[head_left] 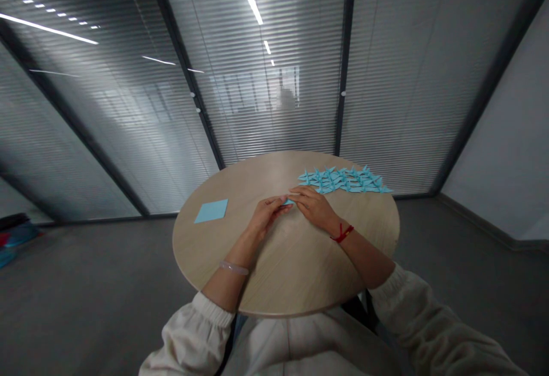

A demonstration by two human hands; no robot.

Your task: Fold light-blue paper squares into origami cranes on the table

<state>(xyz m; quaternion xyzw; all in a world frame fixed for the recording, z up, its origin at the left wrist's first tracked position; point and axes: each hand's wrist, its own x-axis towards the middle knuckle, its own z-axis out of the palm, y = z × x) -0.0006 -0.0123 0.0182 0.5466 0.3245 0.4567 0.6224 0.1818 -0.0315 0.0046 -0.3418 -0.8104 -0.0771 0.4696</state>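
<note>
A small piece of folded blue paper [289,201] is held between both hands above the middle of the round table. My left hand [269,213] pinches its left side between thumb and fingers. From the right, my right hand [315,206] grips the paper with its fingertips, which partly cover it. How the paper is folded cannot be made out. Just beyond my right hand lie several blue origami cranes [343,179], set close together in rows. To the left of my left hand a stack or sheet of square blue paper [211,211] rests flat.
The round wooden table [283,284] stands right before me. Behind it is a glass partition with blinds [274,130]. At the right is a plain wall [506,135]. Some blue and red items [17,236] sit on the floor at the far left.
</note>
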